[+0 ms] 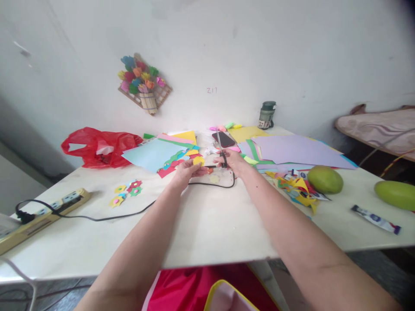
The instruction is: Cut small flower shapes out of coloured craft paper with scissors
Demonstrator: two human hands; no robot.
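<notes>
Between the thumb and fingers of my left hand (pixel 189 172) is a small yellow paper piece (pixel 198 161). My right hand (pixel 232 160) grips the black handles of a pair of scissors (pixel 223 158), whose blades point up and away toward the phone (pixel 223 139). The two hands are a short way apart over the middle of the white table (pixel 207 224). Left of my left hand lie several small paper flowers (pixel 132 188). Colored paper strips and sheets, among them a light blue sheet (pixel 152 154), lie just behind it.
A red plastic bag (pixel 100 149) and a power strip (pixel 69 205) are on the left; a black cable (pixel 129 216) crosses the table. On the right are purple paper (pixel 298 150), paper scraps (pixel 300 190), green mangoes (pixel 325 179) and a tube (pixel 376 219). A dark bottle (pixel 267 115) stands behind.
</notes>
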